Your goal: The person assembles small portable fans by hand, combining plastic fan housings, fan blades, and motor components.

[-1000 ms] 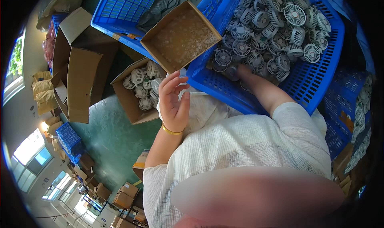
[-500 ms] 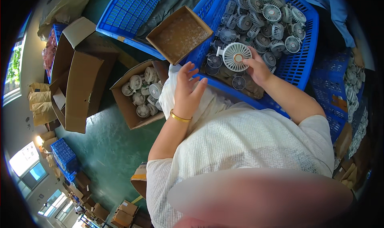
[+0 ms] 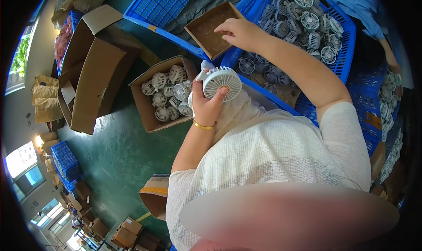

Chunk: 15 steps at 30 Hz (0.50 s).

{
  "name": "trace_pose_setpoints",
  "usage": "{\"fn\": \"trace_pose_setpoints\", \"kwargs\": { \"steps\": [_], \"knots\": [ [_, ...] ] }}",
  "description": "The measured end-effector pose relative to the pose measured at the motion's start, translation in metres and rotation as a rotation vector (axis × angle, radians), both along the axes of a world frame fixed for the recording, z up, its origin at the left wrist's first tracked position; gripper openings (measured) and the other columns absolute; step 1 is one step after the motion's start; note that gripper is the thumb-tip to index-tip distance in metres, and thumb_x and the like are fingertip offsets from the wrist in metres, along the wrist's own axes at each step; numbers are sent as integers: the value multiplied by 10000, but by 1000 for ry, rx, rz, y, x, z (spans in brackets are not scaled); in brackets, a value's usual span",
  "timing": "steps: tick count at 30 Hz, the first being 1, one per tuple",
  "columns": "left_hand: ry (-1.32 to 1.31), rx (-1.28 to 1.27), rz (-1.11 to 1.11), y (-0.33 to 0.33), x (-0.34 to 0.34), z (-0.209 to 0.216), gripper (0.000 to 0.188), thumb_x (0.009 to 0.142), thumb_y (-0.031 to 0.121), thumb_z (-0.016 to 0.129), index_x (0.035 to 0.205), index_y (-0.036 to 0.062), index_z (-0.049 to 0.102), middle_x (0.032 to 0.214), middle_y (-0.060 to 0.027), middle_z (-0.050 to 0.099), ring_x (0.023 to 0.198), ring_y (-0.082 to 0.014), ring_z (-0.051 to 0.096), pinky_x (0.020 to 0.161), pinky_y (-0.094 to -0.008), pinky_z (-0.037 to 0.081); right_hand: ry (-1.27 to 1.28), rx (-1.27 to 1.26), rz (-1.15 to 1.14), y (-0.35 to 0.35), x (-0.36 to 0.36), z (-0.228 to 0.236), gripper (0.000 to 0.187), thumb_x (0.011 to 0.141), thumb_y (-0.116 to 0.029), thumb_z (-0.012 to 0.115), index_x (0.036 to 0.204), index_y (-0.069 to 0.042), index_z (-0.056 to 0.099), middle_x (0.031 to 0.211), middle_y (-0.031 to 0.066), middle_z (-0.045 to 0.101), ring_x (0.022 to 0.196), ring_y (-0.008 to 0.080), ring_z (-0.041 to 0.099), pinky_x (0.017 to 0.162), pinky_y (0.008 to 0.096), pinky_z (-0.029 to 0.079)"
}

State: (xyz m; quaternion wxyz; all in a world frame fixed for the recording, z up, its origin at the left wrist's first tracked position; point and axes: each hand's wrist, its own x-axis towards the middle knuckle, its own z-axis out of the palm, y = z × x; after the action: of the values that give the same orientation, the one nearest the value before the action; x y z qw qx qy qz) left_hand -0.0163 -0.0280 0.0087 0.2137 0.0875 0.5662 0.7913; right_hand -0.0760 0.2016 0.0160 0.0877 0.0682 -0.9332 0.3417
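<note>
While the left hand [image 3: 205,109] grasped a round white plastic fan [image 3: 222,78] near a blue perforated plastic basket [image 3: 340,70], thumb at the fan's centre, probably for steadiness, the right hand [image 3: 239,33] hung half-curled over a shallow brown cardboard box [image 3: 204,33], set by the basket's edge seemingly for easy reach; whether the fingers pinched anything, I could not tell.

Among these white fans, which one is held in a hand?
The fan in the left hand, held apart from the others; those nearby lie heaped in the blue basket on the right or in the cardboard box beside that hand.
</note>
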Motion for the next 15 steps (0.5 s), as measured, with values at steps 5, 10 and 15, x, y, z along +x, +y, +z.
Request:
{"fn": "trace_pose_setpoints", "kwargs": {
  "steps": [5,10,15],
  "knots": [
    [87,-60,-54,1,-4,-9,682,683,88,788,1244,15,407,1119,-83,536,1020,-176,542,873,-290,451,-97,422,19,-9,-38,-29,224,794,-71,545,1001,-84,632,995,109,606,951,283,582,794,400,482],
    [70,-74,-78,4,-4,-10,681,684,91,787,1246,9,411,1099,-93,545,995,-169,553,847,-281,461,-225,407,-54,-8,-42,-25,207,790,-58,535,966,-85,639,984,115,623,945,296,588,798,402,481],
    [54,-118,-27,8,-7,-7,651,687,84,776,1226,-8,423,1058,-92,560,943,-154,572,813,-267,470,-214,-23,-4,1,-28,-1,152,780,-98,600,921,-71,649,917,107,647,854,236,621,763,330,494]
  ]
}}
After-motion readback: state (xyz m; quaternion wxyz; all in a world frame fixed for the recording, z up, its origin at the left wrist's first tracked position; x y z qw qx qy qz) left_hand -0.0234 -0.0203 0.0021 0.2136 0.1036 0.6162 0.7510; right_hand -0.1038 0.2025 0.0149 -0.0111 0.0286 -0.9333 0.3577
